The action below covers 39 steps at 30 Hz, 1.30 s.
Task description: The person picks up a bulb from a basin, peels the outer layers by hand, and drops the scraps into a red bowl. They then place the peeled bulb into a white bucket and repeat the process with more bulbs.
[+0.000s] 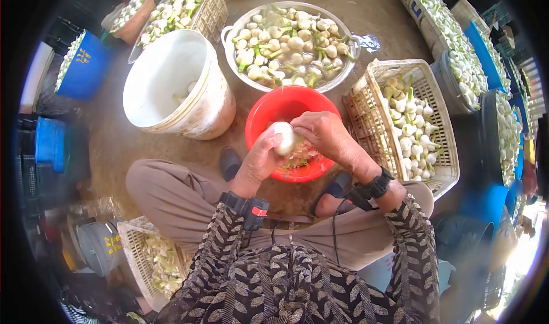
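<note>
My left hand (258, 157) is wrapped round a peeled white garlic bulb (284, 139), thumb on top. My right hand (330, 136) meets it from the right with thumb and fingers pinched at the bulb's edge; whatever is between those fingertips is too small to make out. Both hands are over a red basin (269, 108) on the floor between my feet. Pinkish peelings and green scraps (303, 154) lie in the basin, partly hidden by my hands.
A white bucket (166, 78) with little inside stands left of the basin. Beyond is a wide pan (227, 38) of garlic in water. Crates of garlic stand right (360, 98) and back left (214, 15). Another crate (134, 250), holding peelings, sits by my left knee.
</note>
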Each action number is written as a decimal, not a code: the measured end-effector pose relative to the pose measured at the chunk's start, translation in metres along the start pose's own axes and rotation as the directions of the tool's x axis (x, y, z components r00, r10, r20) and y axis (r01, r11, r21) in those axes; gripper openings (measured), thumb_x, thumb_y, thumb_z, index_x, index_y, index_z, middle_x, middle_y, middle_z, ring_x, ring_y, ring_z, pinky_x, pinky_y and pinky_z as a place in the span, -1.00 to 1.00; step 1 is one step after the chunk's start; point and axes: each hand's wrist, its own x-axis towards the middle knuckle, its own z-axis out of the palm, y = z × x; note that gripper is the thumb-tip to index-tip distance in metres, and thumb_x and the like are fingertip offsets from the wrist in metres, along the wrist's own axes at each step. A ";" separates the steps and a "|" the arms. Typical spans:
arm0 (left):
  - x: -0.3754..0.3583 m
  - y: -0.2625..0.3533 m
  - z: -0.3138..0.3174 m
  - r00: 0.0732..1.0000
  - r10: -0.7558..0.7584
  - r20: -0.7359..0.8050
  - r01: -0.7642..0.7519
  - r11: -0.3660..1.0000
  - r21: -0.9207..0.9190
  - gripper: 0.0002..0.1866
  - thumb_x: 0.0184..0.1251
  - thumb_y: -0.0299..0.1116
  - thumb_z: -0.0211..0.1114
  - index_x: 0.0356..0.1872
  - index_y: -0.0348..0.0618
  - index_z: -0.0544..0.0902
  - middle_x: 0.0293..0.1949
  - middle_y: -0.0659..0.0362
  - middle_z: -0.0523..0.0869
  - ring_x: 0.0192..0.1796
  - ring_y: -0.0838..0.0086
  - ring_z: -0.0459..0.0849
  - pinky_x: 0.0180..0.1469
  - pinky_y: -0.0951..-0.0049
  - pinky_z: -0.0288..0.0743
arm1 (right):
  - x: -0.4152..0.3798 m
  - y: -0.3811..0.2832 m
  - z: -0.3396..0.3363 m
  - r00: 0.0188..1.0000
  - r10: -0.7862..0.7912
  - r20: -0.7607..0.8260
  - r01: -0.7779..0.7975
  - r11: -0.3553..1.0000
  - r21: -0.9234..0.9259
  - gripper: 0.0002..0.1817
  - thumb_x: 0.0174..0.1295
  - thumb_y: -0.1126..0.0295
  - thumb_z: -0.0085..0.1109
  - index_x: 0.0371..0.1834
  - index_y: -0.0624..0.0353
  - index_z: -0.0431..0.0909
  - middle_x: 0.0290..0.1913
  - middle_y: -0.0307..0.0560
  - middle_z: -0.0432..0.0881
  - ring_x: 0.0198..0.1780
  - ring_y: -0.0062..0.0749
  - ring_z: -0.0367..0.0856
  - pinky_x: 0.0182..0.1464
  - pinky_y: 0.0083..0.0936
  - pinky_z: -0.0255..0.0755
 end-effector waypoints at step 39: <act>0.015 0.000 -0.002 0.965 -0.115 0.235 0.132 0.990 -0.055 -0.36 -0.03 -0.46 0.37 0.14 -0.36 0.33 -0.10 -0.03 0.58 -0.14 0.24 0.63 -0.09 0.29 0.58 | -0.002 0.047 -0.006 0.651 0.744 -0.152 -0.172 0.339 0.925 -0.88 0.15 0.50 0.00 -0.38 0.29 0.54 -0.43 -0.21 0.57 -0.39 -0.57 0.53 -0.29 -0.57 0.45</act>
